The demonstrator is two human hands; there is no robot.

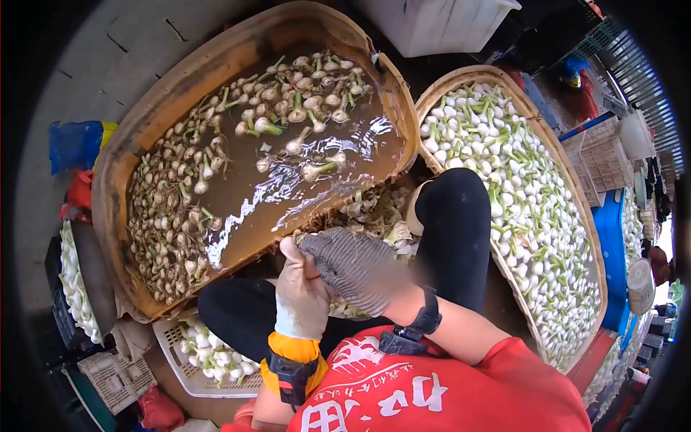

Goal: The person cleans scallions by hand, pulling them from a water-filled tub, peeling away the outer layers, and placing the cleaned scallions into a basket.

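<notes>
From where I stand, the person's two hands are brought together just in front of the lap, close to the near rim of a big tub (108, 209) of muddy water. The left hand (301, 302), in a pale glove, is partly curled with its thumb pointing up; the right hand (349, 265), in a grey striped glove, lies bent across its fingers. Whether a bulb is pinched between them, I can't tell; the gloves cover the spot.

Brownish bulbs (162, 230) crowd the far and left sides of that water, beyond the hands, and one loose bulb (314, 171) floats nearer. A heap of peelings (374, 216) sits just past the right hand, between the knees. Off to the right, well apart from the hands, white bulbs (529, 194) with green stems fill a second tub (484, 71). More white ones lie in a basket (209, 391) beside the left leg.
</notes>
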